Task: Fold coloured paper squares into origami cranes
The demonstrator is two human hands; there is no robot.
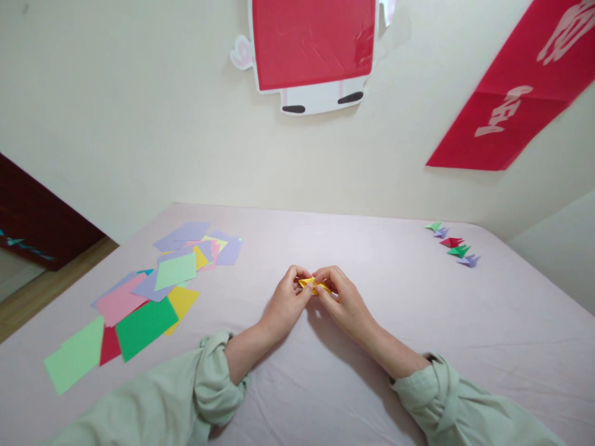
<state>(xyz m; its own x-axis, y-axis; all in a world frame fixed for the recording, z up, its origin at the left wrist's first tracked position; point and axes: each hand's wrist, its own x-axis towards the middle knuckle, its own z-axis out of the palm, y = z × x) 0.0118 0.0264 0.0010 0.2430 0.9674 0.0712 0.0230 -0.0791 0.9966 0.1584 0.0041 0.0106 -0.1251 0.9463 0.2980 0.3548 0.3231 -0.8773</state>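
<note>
A small folded piece of yellow paper (314, 285) is pinched between both of my hands, just above the pale pink cloth (372, 347). My left hand (286, 300) grips its left end with curled fingers. My right hand (341, 297) holds its right end, fingers closed over it. Most of the paper is hidden by my fingertips. Both forearms rest on the cloth, with light green sleeves pushed up.
Loose coloured paper sheets (149, 297) lie scattered at the left: green, pink, lilac, yellow, red. Several small folded paper pieces (453, 244) sit in a row at the far right. A cream wall with red posters (313, 43) rises behind.
</note>
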